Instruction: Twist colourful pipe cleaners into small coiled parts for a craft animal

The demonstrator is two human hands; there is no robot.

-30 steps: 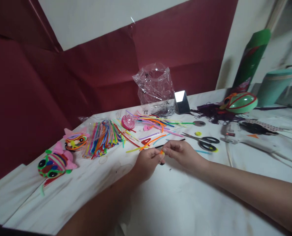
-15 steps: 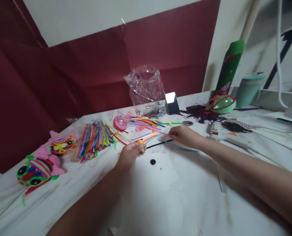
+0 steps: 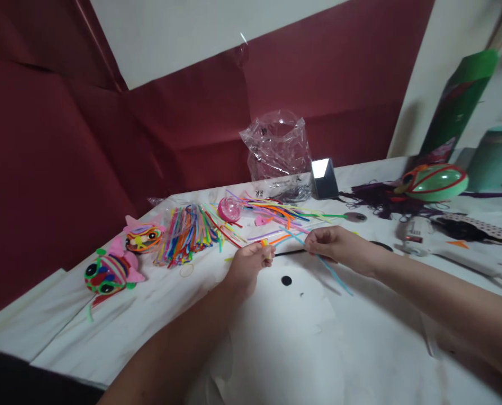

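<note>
My left hand (image 3: 251, 265) is closed on a small yellow and orange piece (image 3: 267, 247), apparently coiled pipe cleaner; its lower part is hidden by my fingers. My right hand (image 3: 333, 246) pinches a light blue pipe cleaner (image 3: 339, 279), whose ends stick out on both sides of the fingertips. Between the hands, a black pipe cleaner (image 3: 290, 253) lies on the white tabletop. A black disc (image 3: 286, 280) rests on the near side of it. Orange, purple and pink pipe cleaners (image 3: 291, 216) lie loose just beyond my hands.
A bagged bundle of colourful pipe cleaners (image 3: 189, 236) lies left, beside two decorated fish-like figures (image 3: 107, 273). Behind are a pink clear ball (image 3: 229, 210), a plastic bag (image 3: 278, 152) and a phone-like device (image 3: 325, 179). A green balloon-shaped figure (image 3: 440, 183) and a glue gun (image 3: 457, 256) stand right.
My right hand has picked up the light blue pipe cleaner from the tabletop. My left hand keeps its grip on the yellow and orange piece. The view has swung left.
</note>
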